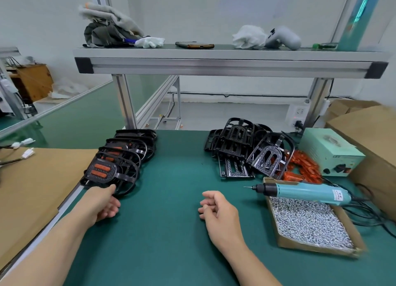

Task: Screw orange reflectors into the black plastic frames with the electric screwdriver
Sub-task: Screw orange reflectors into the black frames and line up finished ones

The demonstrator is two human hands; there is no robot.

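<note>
A row of black plastic frames with orange reflectors fitted lies overlapped at the table's left edge. My left hand touches the front edge of the nearest frame, fingers loosely bent, holding nothing. My right hand rests on the green mat near the middle, fingers loosely curled and empty. A pile of bare black frames sits at the back right, with loose orange reflectors beside it. The teal electric screwdriver lies across the cardboard box of screws, to the right of my right hand.
A pale green power supply stands at the far right with cables running off it, next to large cardboard boxes. An aluminium shelf spans overhead with rags, a phone and a controller. Brown cardboard covers the surface on the left.
</note>
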